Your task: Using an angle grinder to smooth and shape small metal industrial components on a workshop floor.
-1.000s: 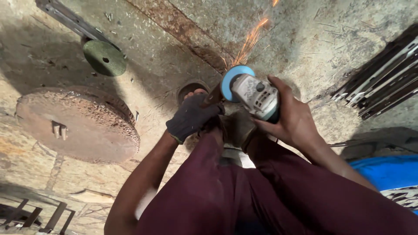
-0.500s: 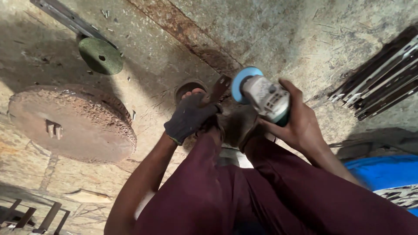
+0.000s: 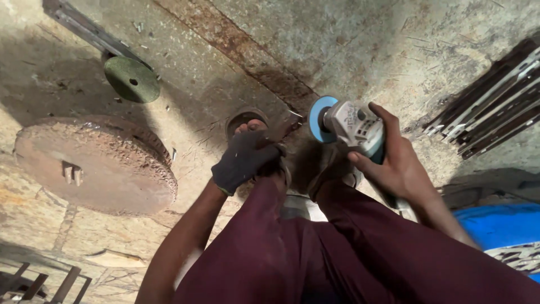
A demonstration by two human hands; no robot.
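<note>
Stained concrete floor [image 3: 360,39] carries a rusty round plate [image 3: 95,166], green disc [image 3: 133,79] and metal strips [image 3: 495,101]

A dark knitted glove is worn on the left hand [image 3: 243,160]; the right hand [image 3: 396,163] is left bare. Maroon trousers [image 3: 360,253] are seen at six o'clock; forearms are unsleeved.

Grinder [image 3: 351,125] right of gloved hand [image 3: 242,160] — disc [image 3: 95,163] left.

One angle grinder [image 3: 351,125] sits right of the frame's centre. Two hands show: one gloved left hand [image 3: 243,160] and one bare right hand [image 3: 396,163]. At left lie two discs: one large rusty disc [image 3: 95,163] and one small green disc [image 3: 132,79].
</note>
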